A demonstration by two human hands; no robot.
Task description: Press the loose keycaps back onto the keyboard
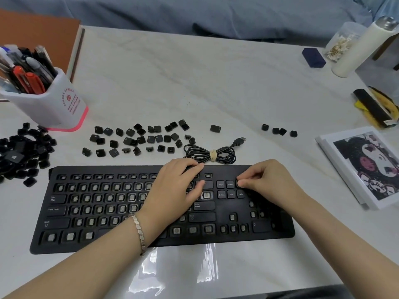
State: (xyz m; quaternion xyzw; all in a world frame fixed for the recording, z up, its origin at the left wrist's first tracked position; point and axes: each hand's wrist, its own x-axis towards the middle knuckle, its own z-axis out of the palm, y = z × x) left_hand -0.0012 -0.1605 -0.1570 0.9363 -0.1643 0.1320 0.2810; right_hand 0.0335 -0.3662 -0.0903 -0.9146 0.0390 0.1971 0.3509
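A black keyboard (112, 240) lies on the white table, most of its key sockets bare. Keycaps for Insert, Home, Delete, End and Pg Dn sit in place. My right hand (267, 182) pinches a black keycap (238, 183) at the socket right of Home. My left hand (179, 186) rests flat on the keyboard's middle, fingers stretched toward the Backspace area. Several loose keycaps (138, 138) lie scattered behind the keyboard. A bigger heap of keycaps (23, 149) sits at the far left. A few more keycaps (279, 131) lie at the right.
The keyboard's coiled USB cable (210, 153) lies just behind it. A pen holder (47, 100) stands at the left. A picture card (367, 167) lies to the right. A white bottle (362, 46), a cotton swab jar (341, 44) and a small blue box (313, 57) stand at the back right.
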